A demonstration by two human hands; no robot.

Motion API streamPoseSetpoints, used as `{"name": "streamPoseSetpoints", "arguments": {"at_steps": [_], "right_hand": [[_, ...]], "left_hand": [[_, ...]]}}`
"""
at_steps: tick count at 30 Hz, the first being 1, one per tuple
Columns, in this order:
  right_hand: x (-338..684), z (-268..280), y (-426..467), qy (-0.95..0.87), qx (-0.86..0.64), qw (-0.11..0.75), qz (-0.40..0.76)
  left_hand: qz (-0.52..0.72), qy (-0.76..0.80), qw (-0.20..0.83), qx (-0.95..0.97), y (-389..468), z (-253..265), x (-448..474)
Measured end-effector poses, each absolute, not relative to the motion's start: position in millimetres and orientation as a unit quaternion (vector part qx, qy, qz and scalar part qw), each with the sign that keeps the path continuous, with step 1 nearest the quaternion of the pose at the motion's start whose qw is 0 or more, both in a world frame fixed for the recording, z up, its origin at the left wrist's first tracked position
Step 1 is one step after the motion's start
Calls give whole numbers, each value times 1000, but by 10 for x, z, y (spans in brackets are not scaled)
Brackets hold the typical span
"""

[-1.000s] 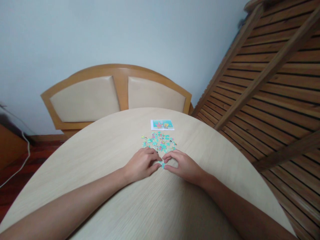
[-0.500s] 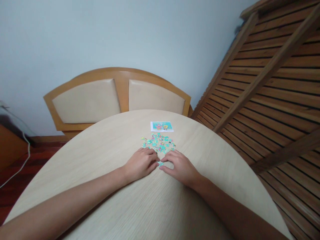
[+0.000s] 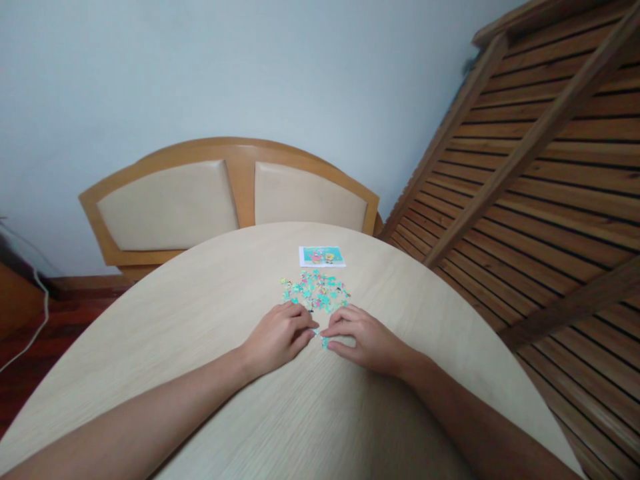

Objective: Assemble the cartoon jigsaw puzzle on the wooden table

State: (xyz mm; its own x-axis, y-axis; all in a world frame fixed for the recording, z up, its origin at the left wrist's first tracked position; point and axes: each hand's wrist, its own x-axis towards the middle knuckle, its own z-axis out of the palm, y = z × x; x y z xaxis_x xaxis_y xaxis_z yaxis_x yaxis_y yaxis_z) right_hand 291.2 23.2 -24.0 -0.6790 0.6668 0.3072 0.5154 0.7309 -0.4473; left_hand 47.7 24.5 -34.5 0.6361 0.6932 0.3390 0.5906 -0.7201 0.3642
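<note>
Turquoise pieces (image 3: 325,343) in pinch of left hand (image 3: 280,335) and right hand (image 3: 367,340), loose pile (image 3: 315,291) (picture card (image 3: 323,257) behind) just beyond.

Soft, muted light evenly washes the worktop (image 3: 200,300), with a broad, soft-edged shadow darkening its near part. The floor (image 3: 75,317) left of it is dimmest. Slatted wood (image 3: 550,167) right of it looks stretched; puzzle pieces (image 3: 317,291) upon it blur together.

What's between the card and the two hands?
Scattered puzzle pieces lie on the table between the card and both the left hand and right hand, as the head view shows.
</note>
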Motion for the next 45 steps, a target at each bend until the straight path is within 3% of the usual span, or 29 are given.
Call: {"name": "streamPoseSetpoints", "arguments": {"at_steps": [7,16,23,34,45], "right_hand": [[2919,-265,264,-896,-317,268,157],[2892,-290,220,-905,-371,145,152],[2883,-255,218,-896,-388,177,127],[2895,-289,226,-903,-388,129,128],[2905,-260,229,-914,-349,159,130]], "left_hand": [[283,411,74,863,296,-332,386],[234,400,61,884,329,-360,376],[236,414,40,878,290,-322,386],[218,389,43,894,302,-338,402],[225,416,35,881,313,-356,406]]}}
